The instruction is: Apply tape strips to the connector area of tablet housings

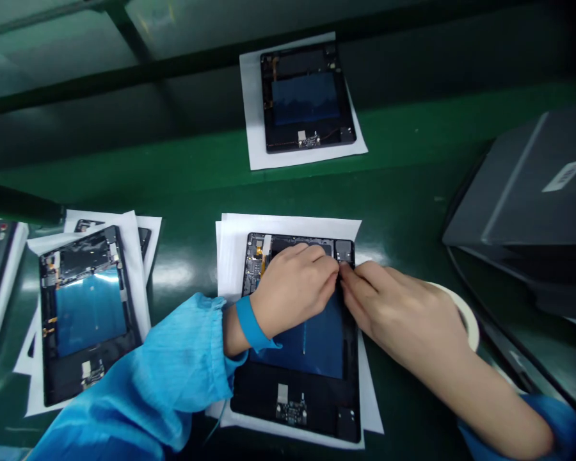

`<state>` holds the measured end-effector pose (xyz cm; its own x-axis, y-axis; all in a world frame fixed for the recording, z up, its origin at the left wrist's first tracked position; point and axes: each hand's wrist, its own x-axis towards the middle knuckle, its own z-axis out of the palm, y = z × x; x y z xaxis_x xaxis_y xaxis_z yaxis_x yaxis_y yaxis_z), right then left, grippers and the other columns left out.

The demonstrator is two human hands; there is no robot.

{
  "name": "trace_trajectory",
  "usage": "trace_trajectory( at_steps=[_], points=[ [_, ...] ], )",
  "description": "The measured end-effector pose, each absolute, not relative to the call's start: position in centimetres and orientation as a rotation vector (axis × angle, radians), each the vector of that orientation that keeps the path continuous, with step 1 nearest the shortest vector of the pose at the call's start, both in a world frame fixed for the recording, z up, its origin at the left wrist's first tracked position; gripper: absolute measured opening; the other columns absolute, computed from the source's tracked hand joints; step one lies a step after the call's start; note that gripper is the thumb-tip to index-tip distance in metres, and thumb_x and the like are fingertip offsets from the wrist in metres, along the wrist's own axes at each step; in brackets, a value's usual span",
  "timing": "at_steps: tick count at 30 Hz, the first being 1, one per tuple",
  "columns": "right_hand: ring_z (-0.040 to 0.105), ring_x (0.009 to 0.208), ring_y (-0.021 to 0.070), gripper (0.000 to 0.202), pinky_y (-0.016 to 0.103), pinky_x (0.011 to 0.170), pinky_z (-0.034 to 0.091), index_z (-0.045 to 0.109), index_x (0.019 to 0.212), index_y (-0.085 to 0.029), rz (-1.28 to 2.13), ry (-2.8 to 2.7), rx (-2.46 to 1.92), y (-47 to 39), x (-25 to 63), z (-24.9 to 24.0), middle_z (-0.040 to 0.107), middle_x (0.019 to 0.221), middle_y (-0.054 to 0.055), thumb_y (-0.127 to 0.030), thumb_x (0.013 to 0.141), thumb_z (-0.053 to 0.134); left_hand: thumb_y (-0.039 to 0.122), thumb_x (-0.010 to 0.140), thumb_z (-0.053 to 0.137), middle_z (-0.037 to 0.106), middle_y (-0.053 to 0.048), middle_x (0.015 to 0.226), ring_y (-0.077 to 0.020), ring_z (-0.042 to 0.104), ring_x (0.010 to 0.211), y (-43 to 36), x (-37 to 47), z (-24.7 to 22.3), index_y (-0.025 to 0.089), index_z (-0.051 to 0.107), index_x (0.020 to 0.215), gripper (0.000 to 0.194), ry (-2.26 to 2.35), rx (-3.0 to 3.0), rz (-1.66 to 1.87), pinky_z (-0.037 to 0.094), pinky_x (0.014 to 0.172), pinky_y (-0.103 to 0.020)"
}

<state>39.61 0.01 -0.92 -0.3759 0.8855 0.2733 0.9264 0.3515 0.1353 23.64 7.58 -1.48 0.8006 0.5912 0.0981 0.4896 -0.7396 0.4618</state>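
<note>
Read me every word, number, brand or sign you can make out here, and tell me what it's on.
No text is readable.
White label on the grey casing: dark marks, too blurred to read.
Circuit board in the nearest open device: any print is too small to read.

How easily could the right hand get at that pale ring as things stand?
Probably yes: the right hand partly hides the pale ring, and nothing visible blocks the way, though that hand is busy at the open tablet.

On my feed I see a green bench (403, 237): white paper (230, 275) mid-front, loose sheets (134, 275) left (skewed), pale ring (469, 314) right.
</note>
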Motion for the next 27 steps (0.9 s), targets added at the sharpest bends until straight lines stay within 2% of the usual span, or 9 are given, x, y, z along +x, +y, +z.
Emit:
trace_trajectory(
  at_steps=[6,9,11,14,16,18,21,24,27],
  points=[
    [0.051,0.07,0.0176,0.037,0.032,0.06,0.035,0.057,0.122,-0.006,-0.334,-2.444,-1.696,-1.8,39.7,-1.6,0.061,0.085,0.006,-0.023,0.09,0.05,0.018,0.091,0.051,0.06,-0.003,0.079,-0.0183,0.056,0.079,7.5,23.8,-0.8,0.015,0.063,0.083,0.015,0.843,2.474,0.295,0.049,0.077,-0.033],
    [0.053,0.077,0.021,0.041,0.034,0.072,0.039,0.056,0.125,-0.007,-0.238,-2.37,-1.665,-2.7,40.0,-1.8,0.063,0.094,0.009,-0.029,0.091,0.05,0.019,0.089,0.056,0.063,-0.005,0.096,-0.0194,0.058,0.093,6.3,21.1,1.6,0.018,0.064,0.095,0.01,0.835,2.342,0.403,0.049,0.086,-0.036],
    [0.053,0.078,0.0214,0.04,0.036,0.077,0.04,0.057,0.124,-0.009,-0.202,-2.335,-1.643,-3.2,40.1,-1.7,0.063,0.093,0.009,-0.03,0.091,0.052,0.023,0.089,0.058,0.06,-0.008,0.114,-0.0209,0.056,0.108,5.4,17.9,3.7,0.02,0.063,0.107,0.018,0.959,2.206,0.447,0.047,0.095,-0.038],
    [0.054,0.078,0.021,0.037,0.037,0.083,0.04,0.058,0.122,-0.009,-0.151,-2.317,-1.599,-3.6,40.2,-1.6,0.064,0.092,0.009,-0.027,0.09,0.051,0.032,0.09,0.058,0.057,-0.01,0.123,-0.022,0.057,0.111,4.6,12.8,5.7,0.022,0.059,0.116,0.028,1.345,1.912,0.412,0.05,0.091,-0.036],
    [0.055,0.078,0.0211,0.034,0.038,0.083,0.04,0.06,0.119,-0.01,-0.15,-2.304,-1.565,-3.8,40.2,-1.6,0.064,0.094,0.009,-0.026,0.091,0.049,0.039,0.09,0.057,0.061,-0.01,0.116,-0.0209,0.061,0.1,4.5,10.8,5.6,0.019,0.057,0.119,0.035,1.53,1.724,0.305,0.051,0.085,-0.034],
    [0.055,0.079,0.022,0.032,0.038,0.082,0.041,0.061,0.116,-0.009,-0.175,-2.296,-1.536,-4.0,40.2,-1.8,0.064,0.096,0.01,-0.025,0.091,0.047,0.043,0.091,0.052,0.065,-0.007,0.096,-0.0174,0.061,0.082,4.8,10.2,4.6,0.016,0.057,0.116,0.037,1.582,1.664,0.232,0.051,0.074,-0.03],
    [0.056,0.081,0.0232,0.031,0.039,0.08,0.042,0.061,0.115,-0.008,-0.216,-2.291,-1.496,-4.1,40.2,-2.1,0.064,0.098,0.011,-0.025,0.092,0.047,0.042,0.09,0.05,0.055,0.001,0.068,-0.0122,0.051,0.06,5.5,11.2,3.2,0.014,0.06,0.093,0.029,1.53,1.743,0.205,0.043,0.057,-0.024],
    [0.056,0.079,0.0233,0.031,0.038,0.076,0.043,0.06,0.114,-0.007,-0.23,-2.301,-1.46,-4.2,40.2,-2.3,0.064,0.097,0.011,-0.025,0.093,0.046,0.037,0.085,0.057,0.048,0.003,0.062,-0.0101,0.043,0.057,5.4,12.8,3.6,0.016,0.053,0.07,0.026,1.513,1.833,0.235,0.035,0.054,-0.021],
    [0.057,0.08,0.0229,0.031,0.038,0.076,0.044,0.06,0.115,-0.009,-0.233,-2.308,-1.45,-4.3,40.2,-2.4,0.065,0.098,0.011,-0.025,0.094,0.043,0.036,0.086,0.055,0.047,0.003,0.064,-0.0101,0.042,0.059,4.1,14.1,4.6,0.017,0.051,0.074,0.023,1.533,1.845,0.355,0.034,0.055,-0.021]
  ],
)
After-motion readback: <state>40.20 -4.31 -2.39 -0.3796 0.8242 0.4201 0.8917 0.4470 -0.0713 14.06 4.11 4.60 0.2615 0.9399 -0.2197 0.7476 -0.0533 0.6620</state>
